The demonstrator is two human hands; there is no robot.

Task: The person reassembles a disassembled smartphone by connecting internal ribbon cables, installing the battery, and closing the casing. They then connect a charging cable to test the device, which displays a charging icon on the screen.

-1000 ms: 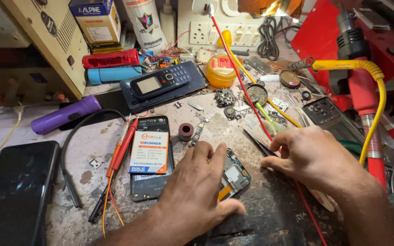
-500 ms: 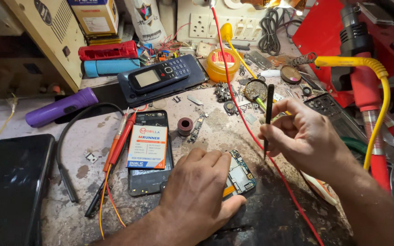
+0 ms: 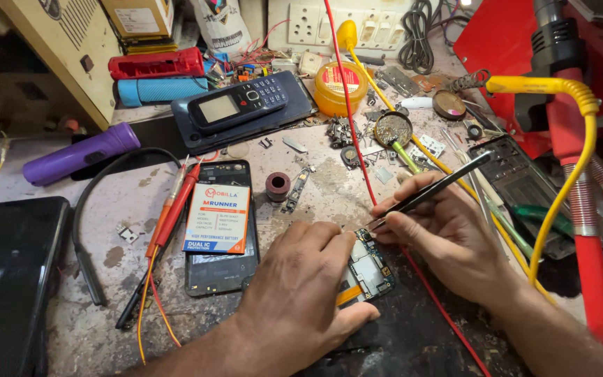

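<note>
Cluttered repair bench (image 3: 315, 185), stained and scuffed, as I read it from the head camera.

Item one: small phone circuit board (image 3: 368, 269), flat on the bench near the front edge, between both hands. My left hand (image 3: 294, 293) lies over its left side, fingers curled down and pressing it in place.

Item two: black tweezers (image 3: 430, 192), pinched closed in my right hand (image 3: 448, 234), tips resting on the board's upper edge, shaft angled up to the right.

Item three: opened black phone (image 3: 221, 230), just left of the left hand, a white and blue battery (image 3: 216, 218) lying in it.

Item four: red probe (image 3: 176, 206) and orange lead beside that phone.

Item five: keypad phone (image 3: 242, 105) on a dark slab further back; purple torch (image 3: 82, 153) to the left; yellow tin (image 3: 340, 87) behind; red wire (image 3: 357, 146) crossing the bench toward the right hand.
</note>
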